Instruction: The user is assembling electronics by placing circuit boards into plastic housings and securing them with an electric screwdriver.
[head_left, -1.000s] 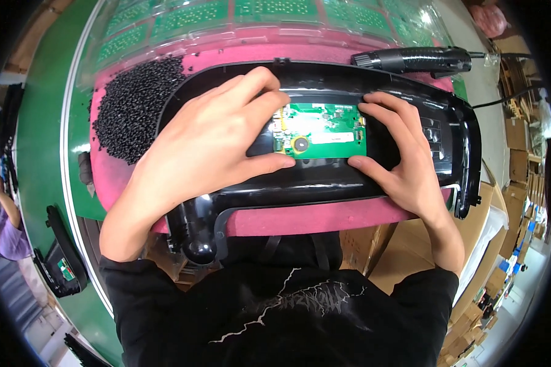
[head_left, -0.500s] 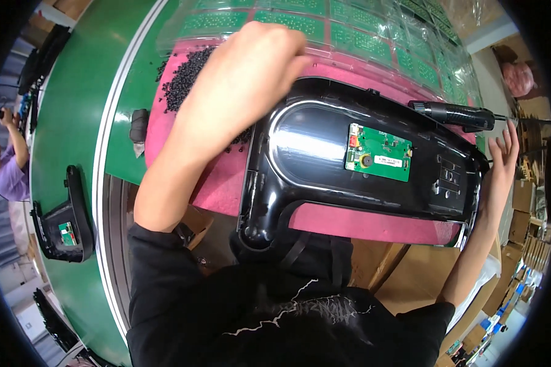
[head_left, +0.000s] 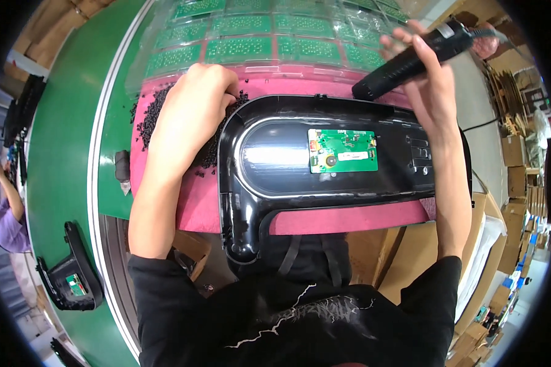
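A black plastic housing (head_left: 275, 177), curved at its left end, lies in front of me with its hollow side up. Inside it sits a green circuit board (head_left: 355, 160) with a white label. My left hand (head_left: 196, 101) is over a pile of small black screw-like pieces (head_left: 154, 113), beyond the housing's left end. Its fingers are curled together, and whatever is between them is hidden. Above the housing's far right edge, my right hand (head_left: 436, 92) grips a black electric screwdriver (head_left: 390, 72), tilted with its cord end up to the right.
Clear plastic trays (head_left: 242, 46) of green boards cover the far side of the pink mat (head_left: 343, 221). A small dark object (head_left: 122, 166) lies left of the mat. Another black housing (head_left: 89, 296) rests on the green table, near a person in purple (head_left: 12, 226). Cardboard boxes stand at right.
My right hand has taken hold of the screwdriver and lifted it off the work surface. My left hand has come down to the black pieces. The view has shifted slightly.
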A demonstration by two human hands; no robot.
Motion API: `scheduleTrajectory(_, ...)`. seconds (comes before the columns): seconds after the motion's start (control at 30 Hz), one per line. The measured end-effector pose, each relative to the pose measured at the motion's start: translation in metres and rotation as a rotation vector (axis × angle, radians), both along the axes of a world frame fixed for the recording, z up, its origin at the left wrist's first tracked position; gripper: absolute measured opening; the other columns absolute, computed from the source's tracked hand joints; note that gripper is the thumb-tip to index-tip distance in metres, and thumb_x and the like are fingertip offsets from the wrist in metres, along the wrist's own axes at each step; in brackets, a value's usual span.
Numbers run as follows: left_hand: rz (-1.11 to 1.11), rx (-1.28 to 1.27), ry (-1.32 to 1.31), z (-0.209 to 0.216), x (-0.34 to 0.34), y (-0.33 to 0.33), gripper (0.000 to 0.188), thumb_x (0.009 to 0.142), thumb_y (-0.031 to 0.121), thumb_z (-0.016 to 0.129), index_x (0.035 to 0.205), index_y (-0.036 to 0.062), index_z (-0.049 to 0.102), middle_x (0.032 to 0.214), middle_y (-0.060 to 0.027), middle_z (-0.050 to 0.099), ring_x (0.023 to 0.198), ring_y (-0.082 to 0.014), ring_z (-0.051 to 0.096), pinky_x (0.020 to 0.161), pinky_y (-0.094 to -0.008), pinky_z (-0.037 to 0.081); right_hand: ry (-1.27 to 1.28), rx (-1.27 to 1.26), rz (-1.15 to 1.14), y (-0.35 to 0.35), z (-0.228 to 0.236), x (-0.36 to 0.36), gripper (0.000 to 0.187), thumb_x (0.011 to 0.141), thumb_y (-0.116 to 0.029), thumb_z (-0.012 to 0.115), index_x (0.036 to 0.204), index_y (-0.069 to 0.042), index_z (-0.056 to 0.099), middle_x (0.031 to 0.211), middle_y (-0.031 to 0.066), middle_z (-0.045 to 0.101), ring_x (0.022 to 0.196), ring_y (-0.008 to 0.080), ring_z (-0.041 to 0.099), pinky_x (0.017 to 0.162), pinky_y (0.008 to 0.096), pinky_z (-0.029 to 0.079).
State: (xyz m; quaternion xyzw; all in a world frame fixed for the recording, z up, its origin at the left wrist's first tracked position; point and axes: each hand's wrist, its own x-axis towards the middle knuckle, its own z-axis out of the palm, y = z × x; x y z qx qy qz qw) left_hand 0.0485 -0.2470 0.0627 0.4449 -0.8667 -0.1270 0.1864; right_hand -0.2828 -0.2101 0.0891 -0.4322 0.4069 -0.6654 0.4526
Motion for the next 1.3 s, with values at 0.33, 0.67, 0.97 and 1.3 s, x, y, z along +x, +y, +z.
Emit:
scheduleTrajectory(0.33, -0.281, -0.044, 0.533, 0.023, -0.038, 0.018, 0.012, 0.078, 0.0, 0.075, 0.09, -0.0009, 0.073, 0.088, -0.0104, 0.072, 0.084, -0.0205, 0.07, 0.075, -0.0306, 0.055, -0.676, -0.191, 0.373, 0.03, 0.023, 0.026, 0.028, 0.098, -0.031, 0.057, 0.11, -0.006, 0.054, 0.083, 0.0004, 0.048, 0.08, 0.0146, 0.049, 0.096, 0.0405, 0.037)
scheduleTrajectory(0.67, -0.426, 0.356, 0.804, 0.014, -0.045, 0.03, 0.016, 0.08, -0.008, 0.072, 0.095, -0.0029, 0.075, 0.09, -0.0127, 0.072, 0.082, -0.0186, 0.069, 0.074, -0.0281, 0.056, -0.685, -0.246, 0.348, 0.056, 0.026, 0.047, 0.033, 0.089, -0.023, 0.067, 0.11, -0.006, 0.048, 0.077, -0.0034, 0.048, 0.074, 0.0089, 0.048, 0.088, 0.0318, 0.034)
scheduleTrajectory(0.97, -0.34, 0.583, 0.76, 0.008, -0.041, 0.033, 0.029, 0.08, -0.008, 0.075, 0.108, -0.0057, 0.069, 0.091, -0.0119, 0.073, 0.08, -0.0166, 0.072, 0.079, -0.027, 0.059, -0.602, -0.327, 0.266, 0.061, 0.03, 0.049, 0.037, 0.081, -0.025, 0.075, 0.105, -0.011, 0.049, 0.074, -0.0075, 0.051, 0.069, 0.0059, 0.051, 0.087, 0.0299, 0.034)
scheduleTrajectory(1.3, -0.318, 0.633, 0.75, 0.004, -0.04, 0.027, 0.028, 0.086, -0.001, 0.073, 0.113, -0.0032, 0.067, 0.094, -0.0101, 0.073, 0.086, -0.0154, 0.072, 0.077, -0.0268, 0.058, -0.57, -0.341, 0.191, 0.059, 0.027, 0.054, 0.037, 0.077, -0.024, 0.076, 0.101, -0.012, 0.05, 0.071, -0.0089, 0.051, 0.068, 0.005, 0.05, 0.084, 0.0284, 0.033)
